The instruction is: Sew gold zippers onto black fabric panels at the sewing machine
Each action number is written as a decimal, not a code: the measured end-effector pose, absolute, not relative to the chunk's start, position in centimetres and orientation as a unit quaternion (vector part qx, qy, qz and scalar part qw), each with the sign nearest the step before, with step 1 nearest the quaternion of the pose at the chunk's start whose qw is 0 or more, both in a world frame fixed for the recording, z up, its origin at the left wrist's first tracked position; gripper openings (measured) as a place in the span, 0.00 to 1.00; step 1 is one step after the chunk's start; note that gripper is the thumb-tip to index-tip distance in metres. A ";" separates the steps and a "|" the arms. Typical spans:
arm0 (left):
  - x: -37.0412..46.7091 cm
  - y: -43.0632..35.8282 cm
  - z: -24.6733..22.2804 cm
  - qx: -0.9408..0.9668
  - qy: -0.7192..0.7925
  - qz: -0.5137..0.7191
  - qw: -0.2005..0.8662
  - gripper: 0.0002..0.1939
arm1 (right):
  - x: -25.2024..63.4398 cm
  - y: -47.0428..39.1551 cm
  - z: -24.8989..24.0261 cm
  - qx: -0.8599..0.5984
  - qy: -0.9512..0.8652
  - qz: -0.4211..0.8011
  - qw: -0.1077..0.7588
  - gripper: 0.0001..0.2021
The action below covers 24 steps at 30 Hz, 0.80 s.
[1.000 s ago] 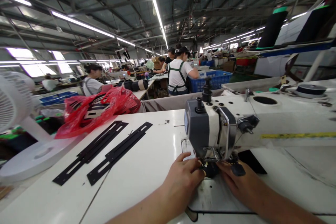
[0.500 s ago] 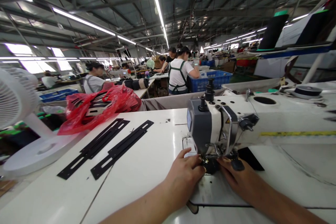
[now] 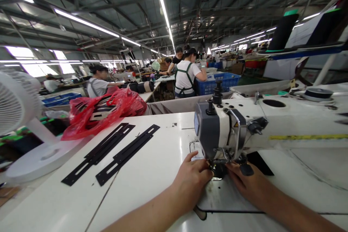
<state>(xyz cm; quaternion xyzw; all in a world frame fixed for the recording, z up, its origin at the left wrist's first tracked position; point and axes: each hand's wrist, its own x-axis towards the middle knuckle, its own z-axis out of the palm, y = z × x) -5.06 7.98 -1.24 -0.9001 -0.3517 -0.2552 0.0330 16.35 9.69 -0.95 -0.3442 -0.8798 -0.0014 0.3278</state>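
Note:
A small black fabric piece (image 3: 219,171) lies under the needle area of a white and grey sewing machine (image 3: 209,128). My left hand (image 3: 191,179) grips its left edge with fingers and thumb bent together, the index finger raised a little. From the other side my right hand (image 3: 248,179) pinches the piece near the presser foot. Parts of the machine head cover some of my right fingertips. Beneath both hands is the metal plate (image 3: 221,201) of the machine bed. Another flat black piece (image 3: 260,163) lies behind my right hand.
Slotted black strips (image 3: 126,156) lie in two overlapping groups on the white table (image 3: 146,192). Left of them stand a red plastic bag (image 3: 125,103) and a white fan (image 3: 38,141). Thread cones (image 3: 282,30) stand upper right. Co-workers (image 3: 186,74) sit beyond, beside a blue basket (image 3: 217,83).
The black piece under the needle has shifted very slightly between my hands. Both hands stay nearly in place. A co-worker in the background has moved their head and arm.

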 end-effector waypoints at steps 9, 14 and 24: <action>-5.1 8.0 -1.7 -0.894 -0.353 -0.273 0.039 0.06 | 16.6 9.7 -1.0 -0.355 -0.879 0.012 0.319 0.14; -5.1 7.9 -1.7 -0.895 -0.350 -0.271 0.049 0.08 | 16.6 9.5 -0.7 -0.372 -0.877 0.006 0.305 0.14; -5.2 8.2 -1.9 -0.893 -0.348 -0.282 0.028 0.08 | 16.4 9.9 -0.6 -0.379 -0.884 -0.042 0.271 0.15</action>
